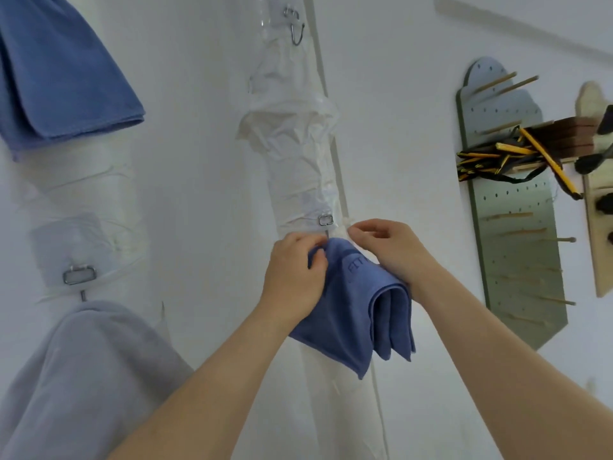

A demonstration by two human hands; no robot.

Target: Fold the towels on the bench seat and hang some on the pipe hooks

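White wall with two wrapped pipes (300,167): left hand (293,277) and right hand (391,249) are pinching a folded blue towel (358,313) at the hook (326,221) (engagement hidden). Two hung towels (59,81) are showing at left; an upper hook (295,24) is remaining bare.

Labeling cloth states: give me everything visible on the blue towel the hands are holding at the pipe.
The blue towel is medium blue, soft terry or microfibre by its look, folded into several layers whose edges show at its lower right. Tone-on-tone lettering sits near its top, partly covered. It hangs against the wrapped white pipe, its top bunched just below a metal hook clip. The left hand pinches its upper left; the right hand lies at its upper right. Whether it is hooked on cannot be told.
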